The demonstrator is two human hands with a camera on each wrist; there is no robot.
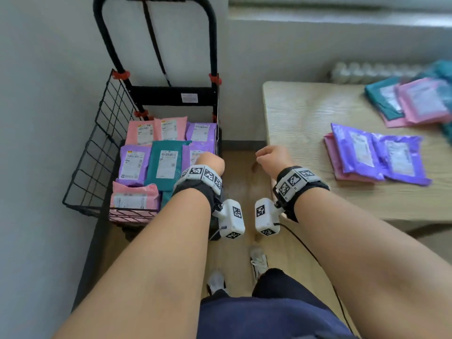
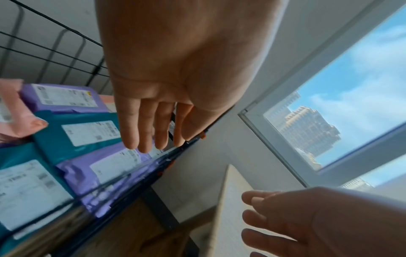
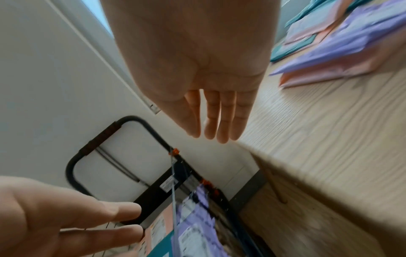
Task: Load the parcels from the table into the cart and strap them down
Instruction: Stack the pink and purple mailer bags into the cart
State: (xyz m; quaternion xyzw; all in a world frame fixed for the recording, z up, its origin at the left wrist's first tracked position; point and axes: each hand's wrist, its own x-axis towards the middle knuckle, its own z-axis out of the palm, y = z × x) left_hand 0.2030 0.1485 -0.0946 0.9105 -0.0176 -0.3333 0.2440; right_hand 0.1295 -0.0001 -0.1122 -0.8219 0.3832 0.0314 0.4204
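The black wire cart [image 1: 102,143] stands at the left against the wall, holding several pink, purple and teal parcels [image 1: 166,162] laid flat. More purple and pink parcels [image 1: 376,155] lie on the wooden table [image 1: 305,118] at the right. My left hand [image 1: 212,162] hangs over the cart's right edge, empty, with its fingers [image 2: 140,132] straight above a purple parcel [image 2: 110,167]. My right hand [image 1: 272,156] hovers between cart and table, also empty, with its fingers [image 3: 222,121] extended near the table's corner. A black strap [image 1: 156,50] hangs from the cart handle.
A second pile of teal and pink parcels [image 1: 415,101] lies at the table's far right. The wall is close behind and to the left of the cart. Wooden floor [image 1: 244,187] runs between cart and table, where my feet stand.
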